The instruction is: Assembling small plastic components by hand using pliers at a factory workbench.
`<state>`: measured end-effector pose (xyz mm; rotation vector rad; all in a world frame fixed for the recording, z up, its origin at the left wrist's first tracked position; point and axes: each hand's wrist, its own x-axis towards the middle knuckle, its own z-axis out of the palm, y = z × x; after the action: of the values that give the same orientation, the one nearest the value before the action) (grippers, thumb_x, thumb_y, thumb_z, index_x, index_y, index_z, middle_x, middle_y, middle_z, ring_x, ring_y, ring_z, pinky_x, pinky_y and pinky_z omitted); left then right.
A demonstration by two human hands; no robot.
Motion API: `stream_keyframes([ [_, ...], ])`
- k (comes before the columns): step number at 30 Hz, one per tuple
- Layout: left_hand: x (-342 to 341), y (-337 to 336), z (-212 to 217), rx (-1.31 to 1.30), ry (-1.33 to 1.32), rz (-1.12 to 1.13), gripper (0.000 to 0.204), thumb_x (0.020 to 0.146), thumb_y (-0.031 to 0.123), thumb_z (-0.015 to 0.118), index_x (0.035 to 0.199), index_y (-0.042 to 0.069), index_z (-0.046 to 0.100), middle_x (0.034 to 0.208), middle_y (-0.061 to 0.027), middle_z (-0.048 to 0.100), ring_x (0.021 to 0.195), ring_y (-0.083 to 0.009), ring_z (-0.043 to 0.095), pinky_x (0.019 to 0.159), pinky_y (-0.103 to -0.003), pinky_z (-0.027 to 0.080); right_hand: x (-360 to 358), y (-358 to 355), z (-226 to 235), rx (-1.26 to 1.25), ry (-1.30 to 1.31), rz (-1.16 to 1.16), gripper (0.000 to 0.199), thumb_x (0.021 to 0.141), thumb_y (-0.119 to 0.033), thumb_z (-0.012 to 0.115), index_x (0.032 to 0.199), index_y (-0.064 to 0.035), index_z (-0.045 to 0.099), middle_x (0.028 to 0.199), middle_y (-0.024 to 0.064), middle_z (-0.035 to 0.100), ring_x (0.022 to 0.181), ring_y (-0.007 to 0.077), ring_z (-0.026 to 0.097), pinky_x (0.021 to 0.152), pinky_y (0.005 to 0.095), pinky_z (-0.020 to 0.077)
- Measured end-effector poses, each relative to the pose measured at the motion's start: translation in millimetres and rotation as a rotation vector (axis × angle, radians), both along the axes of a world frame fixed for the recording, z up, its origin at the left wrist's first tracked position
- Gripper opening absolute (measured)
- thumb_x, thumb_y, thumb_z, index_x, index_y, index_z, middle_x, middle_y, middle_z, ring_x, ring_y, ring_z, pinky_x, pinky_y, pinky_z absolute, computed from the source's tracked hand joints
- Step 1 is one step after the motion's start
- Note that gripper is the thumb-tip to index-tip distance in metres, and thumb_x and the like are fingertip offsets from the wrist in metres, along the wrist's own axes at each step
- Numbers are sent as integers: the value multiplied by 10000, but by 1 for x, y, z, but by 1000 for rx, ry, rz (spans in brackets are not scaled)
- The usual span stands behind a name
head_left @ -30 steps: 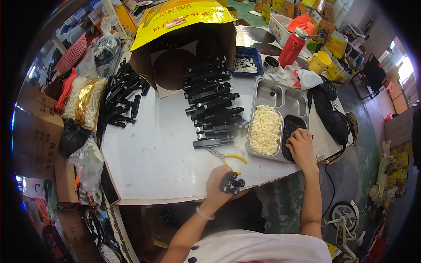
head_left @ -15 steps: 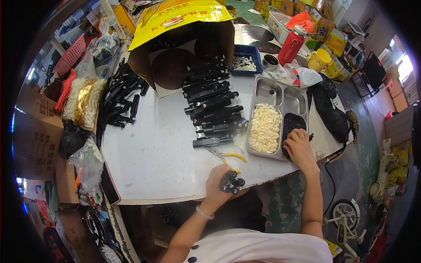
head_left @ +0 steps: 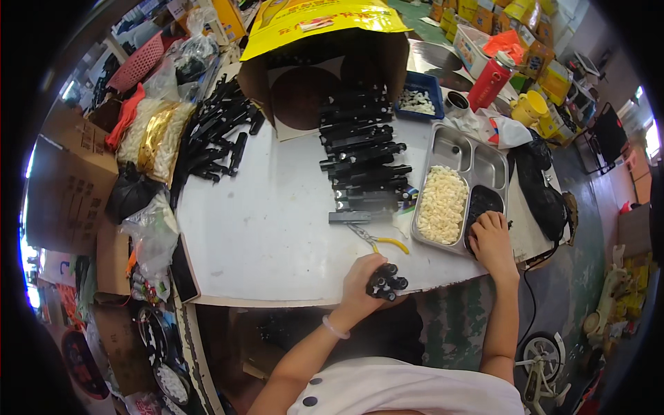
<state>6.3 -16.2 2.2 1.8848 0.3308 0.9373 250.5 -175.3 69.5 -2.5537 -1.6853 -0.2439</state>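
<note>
Several black caps [head_left: 387, 283] clutched in left fingers [head_left: 366, 273], right hand [head_left: 492, 242] in tray [head_left: 449, 149]

"How is the light?"
"Bright, even daylight; the white table [head_left: 277, 228] ahead of the hands glares slightly, and shadows stay soft."
"And sharpness?"
"Crisp around both hands. Toward the rim straight edges bend, detail smears, and a black ring frames everything; far right, a window blows out."

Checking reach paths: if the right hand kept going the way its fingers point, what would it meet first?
The right hand points up the steel tray. It would likely first meet the small black parts in the compartment under its fingertips, though depth is unclear.
</note>
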Motion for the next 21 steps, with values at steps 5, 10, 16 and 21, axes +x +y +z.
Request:
stream_keyframes([
  [5,0,-1,-4,-10,-3,-4,653,584,60,857,1162,48,552,1110,-147,579,946,-270,613,798,-335,533,-1,1,1,-5,-26,-24,126,747,-82,637,847,-17,594,957,114,539,1054,297,471,964,421,347],
  [10,1,-1,-5,6,-13,-8,724,558,158,876,1185,83,521,1084,-144,584,978,-334,591,832,-388,497,-45,21,53,306,482,56,131,746,-65,648,834,-44,554,946,101,506,1006,301,467,932,422,364],
  [16,1,0,-5,4,-6,3,690,577,140,851,1179,76,520,1078,-142,585,965,-333,594,814,-394,497,-106,58,81,202,510,604,159,728,-95,705,838,-86,591,920,44,526,1012,251,497,1002,456,358],
  [21,2,0,-4,29,0,3,670,585,134,839,1172,61,522,1085,-145,587,965,-340,593,815,-396,499,-108,67,81,83,325,699,180,717,-126,722,848,-92,602,932,32,540,1011,217,513,1036,471,352],
])
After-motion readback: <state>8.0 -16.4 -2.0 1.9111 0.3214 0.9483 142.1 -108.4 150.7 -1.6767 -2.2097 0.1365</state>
